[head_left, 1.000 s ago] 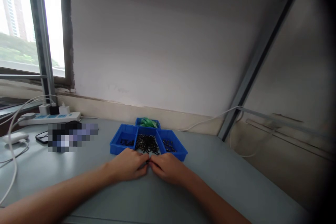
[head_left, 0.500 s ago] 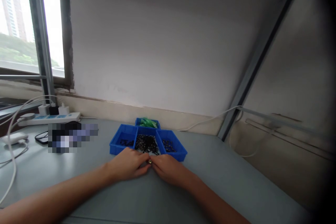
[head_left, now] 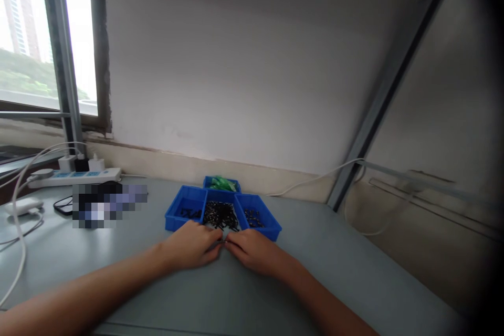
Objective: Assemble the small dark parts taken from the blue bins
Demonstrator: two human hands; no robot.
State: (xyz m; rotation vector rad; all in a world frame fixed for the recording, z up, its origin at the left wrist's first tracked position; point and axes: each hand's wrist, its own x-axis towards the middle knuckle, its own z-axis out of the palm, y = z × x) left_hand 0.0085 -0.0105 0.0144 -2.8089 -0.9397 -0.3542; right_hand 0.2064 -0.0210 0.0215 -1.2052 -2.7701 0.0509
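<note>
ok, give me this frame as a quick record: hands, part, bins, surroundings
left_hand: left hand pinching a small part
right_hand: right hand pinching at the same part, fingertips close to the left's
part: shiny edge visible, type too small to tell
left_bin: blue left bin, dark pieces inside
right_bin: blue right bin, small metallic pieces inside
between_bins: heap of dark and shiny pieces
rear_bin: blue rear bin, green material inside
surface: grey table
far_left: power strip, plugs in it
</note>
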